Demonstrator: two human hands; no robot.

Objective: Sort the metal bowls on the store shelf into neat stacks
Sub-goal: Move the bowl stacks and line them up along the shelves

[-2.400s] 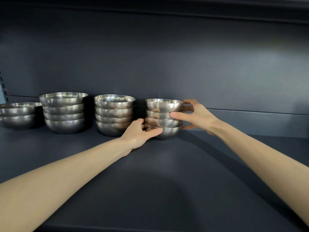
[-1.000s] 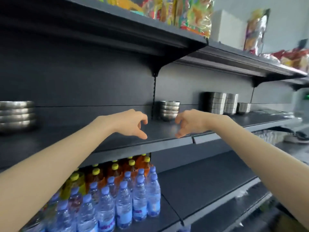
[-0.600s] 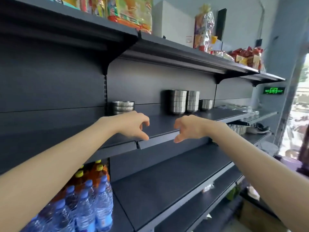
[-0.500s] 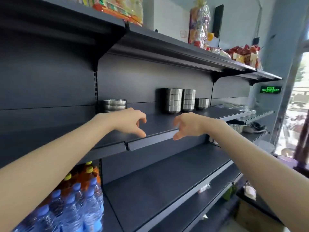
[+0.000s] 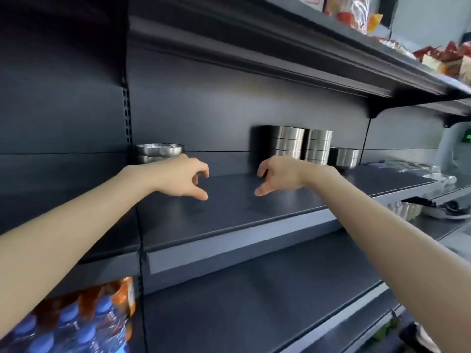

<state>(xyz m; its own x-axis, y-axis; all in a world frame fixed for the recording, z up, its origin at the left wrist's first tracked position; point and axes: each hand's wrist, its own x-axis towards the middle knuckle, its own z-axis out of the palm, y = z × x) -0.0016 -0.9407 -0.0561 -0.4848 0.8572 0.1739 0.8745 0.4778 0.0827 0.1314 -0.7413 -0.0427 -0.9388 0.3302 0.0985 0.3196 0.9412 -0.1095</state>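
Head view. Both forearms reach forward over the dark grey metal shelf. The left hand and the right hand hover above the shelf, palms down, fingers loosely curled, thumbs pointing at each other; both hands are released and hold nothing.

A short stack of round shiny metal bowls stands at the shelf's back, just behind the left hand, whose wrist hides its lower part. Two taller stacks of straight-sided steel bowls stand behind the right hand, with a lower steel bowl stack just beside them on the right.

Plastic bottles with blue caps fill the lower left; colourful snack packets lie on the top shelf.
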